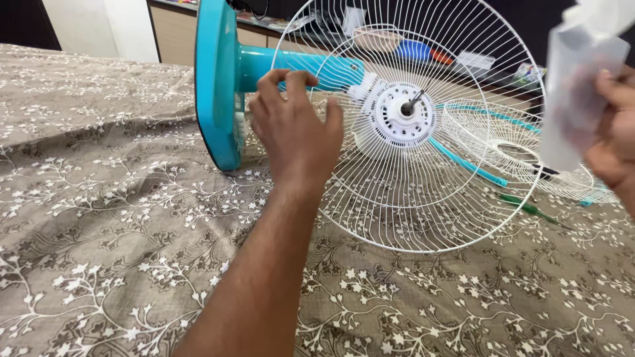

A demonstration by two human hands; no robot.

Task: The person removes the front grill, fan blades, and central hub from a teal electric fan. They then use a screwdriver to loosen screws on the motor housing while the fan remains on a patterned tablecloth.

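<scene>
A teal pedestal fan lies on its side on a bed. Its round base (215, 79) stands on edge at the left and its teal stem (311, 66) runs right to the white motor hub (400, 116) with a bare metal shaft. The white rear wire guard (423, 218) is fixed around the hub. My left hand (294, 129) reaches toward the stem, fingers apart, holding nothing. My right hand (615, 135) at the right edge grips a translucent white fan blade (575, 92).
The bed is covered by a brown sheet with white floral print (99, 218). The loose front wire guard (529, 158) lies at the right. A green-handled screwdriver (529, 208) lies beside it. A cluttered shelf (423, 49) runs along the back.
</scene>
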